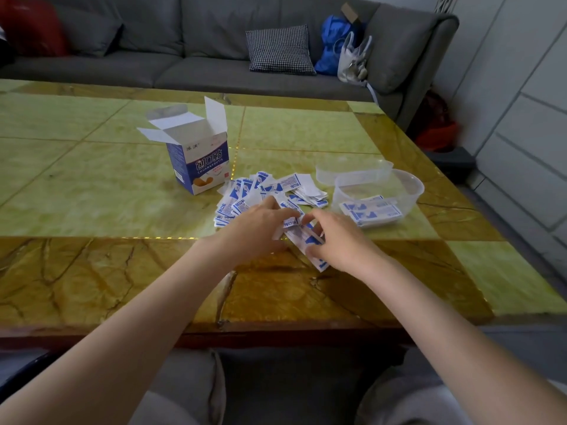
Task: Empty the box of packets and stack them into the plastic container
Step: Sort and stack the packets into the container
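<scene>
Loose packets (270, 191) lie heaped on the desk (92, 185) just right of the open box (199, 161). Nearer than the box, the left hand (257, 228) and right hand (337, 240) pinch a small bundle (306, 240) with curled fingers. Right of the heap, the plastic container (411, 185) holds a few stacked packets; its lid (352, 171) lies behind it.

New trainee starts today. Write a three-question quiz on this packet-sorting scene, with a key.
1. True or false: the box stands upright with its flaps open.
2. Where do stacked packets already lie? A) in the container B) on the sofa C) in the box
3. What do both hands, left and right, hold?

Key:
1. True
2. A
3. A small bundle of packets, beside the loose pile on the table.
</scene>
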Available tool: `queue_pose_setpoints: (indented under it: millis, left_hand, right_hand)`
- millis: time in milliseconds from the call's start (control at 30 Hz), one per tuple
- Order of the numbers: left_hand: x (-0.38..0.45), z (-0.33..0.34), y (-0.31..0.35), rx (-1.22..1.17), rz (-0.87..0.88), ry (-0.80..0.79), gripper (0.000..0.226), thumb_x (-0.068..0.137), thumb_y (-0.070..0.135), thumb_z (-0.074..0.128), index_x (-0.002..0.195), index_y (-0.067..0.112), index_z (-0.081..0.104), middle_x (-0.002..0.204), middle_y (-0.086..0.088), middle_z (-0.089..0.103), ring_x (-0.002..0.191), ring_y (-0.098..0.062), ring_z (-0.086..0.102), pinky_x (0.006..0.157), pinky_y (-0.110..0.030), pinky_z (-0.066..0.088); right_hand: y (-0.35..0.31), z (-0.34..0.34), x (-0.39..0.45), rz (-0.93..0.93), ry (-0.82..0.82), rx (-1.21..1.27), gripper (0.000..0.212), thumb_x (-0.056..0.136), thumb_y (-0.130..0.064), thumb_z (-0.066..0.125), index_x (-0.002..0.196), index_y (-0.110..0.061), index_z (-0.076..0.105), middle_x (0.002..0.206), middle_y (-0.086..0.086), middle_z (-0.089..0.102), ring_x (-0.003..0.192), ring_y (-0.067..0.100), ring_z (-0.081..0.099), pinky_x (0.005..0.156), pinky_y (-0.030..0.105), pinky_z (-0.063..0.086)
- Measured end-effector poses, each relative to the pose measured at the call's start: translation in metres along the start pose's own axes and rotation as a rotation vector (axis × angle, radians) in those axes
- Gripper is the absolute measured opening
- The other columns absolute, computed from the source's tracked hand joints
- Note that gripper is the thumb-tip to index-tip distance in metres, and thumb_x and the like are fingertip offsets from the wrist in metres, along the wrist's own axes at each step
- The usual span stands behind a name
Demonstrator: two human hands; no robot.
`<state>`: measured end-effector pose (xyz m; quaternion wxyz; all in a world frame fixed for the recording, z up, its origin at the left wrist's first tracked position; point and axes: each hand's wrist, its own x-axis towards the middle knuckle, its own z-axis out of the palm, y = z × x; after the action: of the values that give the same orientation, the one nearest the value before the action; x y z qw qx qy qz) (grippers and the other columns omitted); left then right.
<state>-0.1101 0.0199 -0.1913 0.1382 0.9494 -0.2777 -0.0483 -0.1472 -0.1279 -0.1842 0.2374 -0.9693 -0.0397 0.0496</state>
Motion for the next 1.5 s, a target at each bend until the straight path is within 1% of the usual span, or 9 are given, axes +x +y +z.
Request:
queue_pose_setpoints:
  millis: [267,433,567,800,933,1033,1200,1367,1500]
  left_hand:
    - [0.013,-0.005,-0.008,0.022,-0.084,0.083,0.051,0.089,0.027,0.055,0.137,0.029,0.038,0.134,-0.007,0.041,0.120,-0.027,0.046,0.099,-0.036,0.040]
    - [0.015,-0.010,0.007,-0.757,-0.080,0.063,0.029,0.089,0.013,0.055,0.118,0.019,0.056,0.116,-0.004,0.061,0.104,-0.018,0.061,0.085,-0.031,0.052]
    - [0.014,-0.012,0.012,-0.949,-0.121,0.029,0.022,0.085,0.005,0.061,0.106,0.009,0.060,0.096,-0.005,0.067,0.083,-0.013,0.065,0.070,-0.018,0.056]
    - [0.013,-0.013,-0.002,-0.968,-0.345,0.136,0.009,0.084,0.012,0.063,0.094,0.012,0.064,0.082,-0.002,0.067,0.064,-0.009,0.061,0.052,-0.012,0.051]
    - [0.008,-0.015,-0.002,-0.996,-0.308,0.109,0.010,0.085,0.010,0.062,0.094,0.011,0.064,0.084,-0.003,0.068,0.065,-0.008,0.063,0.054,-0.012,0.053]
    - [0.006,-0.016,0.002,-0.943,-0.218,0.082,0.010,0.084,0.006,0.062,0.093,0.010,0.066,0.081,-0.001,0.069,0.062,-0.002,0.066,0.059,-0.012,0.052]
    - [0.006,-0.021,-0.017,-0.691,-0.291,0.478,0.010,0.079,0.010,0.068,0.088,0.015,0.067,0.088,-0.010,0.072,0.078,-0.020,0.067,0.072,-0.029,0.054]
    - [0.004,-0.025,0.004,-0.515,-0.055,0.546,0.012,0.082,0.007,0.065,0.093,0.009,0.070,0.085,0.001,0.070,0.071,0.002,0.063,0.068,-0.002,0.048]
    - [0.005,-0.012,0.031,-0.287,0.114,0.465,0.021,0.081,0.014,0.055,0.093,0.009,0.072,0.078,-0.009,0.072,0.070,-0.023,0.065,0.063,-0.028,0.047]
  right_hand:
    - [0.017,-0.017,-0.001,0.077,0.122,0.161,0.010,0.081,-0.018,0.070,0.083,-0.016,0.060,0.084,0.006,0.072,0.075,0.018,0.067,0.061,0.023,0.047]
    - [0.017,-0.021,-0.006,0.077,0.128,0.448,0.009,0.086,-0.019,0.063,0.091,-0.012,0.067,0.089,0.009,0.073,0.081,0.021,0.070,0.081,0.042,0.054]
    - [0.015,-0.020,-0.006,0.047,0.139,0.528,0.014,0.091,-0.019,0.057,0.102,-0.014,0.062,0.094,0.008,0.072,0.084,0.019,0.069,0.082,0.045,0.055]
    - [0.019,-0.030,-0.005,0.066,0.202,0.642,0.018,0.090,-0.013,0.058,0.097,0.002,0.053,0.092,0.014,0.070,0.074,0.022,0.069,0.063,0.033,0.054]
    - [0.018,-0.027,-0.009,0.109,0.028,0.627,0.015,0.076,-0.016,0.074,0.078,-0.013,0.060,0.096,0.018,0.067,0.084,0.022,0.061,0.086,0.038,0.048]
    - [0.015,-0.025,-0.007,0.091,0.106,0.711,0.018,0.075,-0.009,0.074,0.082,-0.012,0.058,0.087,0.011,0.071,0.077,0.022,0.066,0.077,0.035,0.052]
    - [0.012,-0.041,-0.008,-0.060,0.363,0.347,0.013,0.076,-0.011,0.074,0.084,-0.015,0.064,0.071,-0.002,0.065,0.063,0.013,0.058,0.060,0.015,0.046]
    - [0.002,-0.041,-0.014,-0.133,0.036,-0.139,0.006,0.082,-0.014,0.066,0.085,-0.019,0.068,0.077,-0.004,0.061,0.070,0.014,0.056,0.055,0.017,0.040]
    - [-0.002,-0.034,-0.006,-0.068,0.103,0.108,0.008,0.080,-0.010,0.067,0.087,-0.009,0.067,0.075,0.003,0.062,0.062,0.013,0.054,0.053,0.021,0.043]
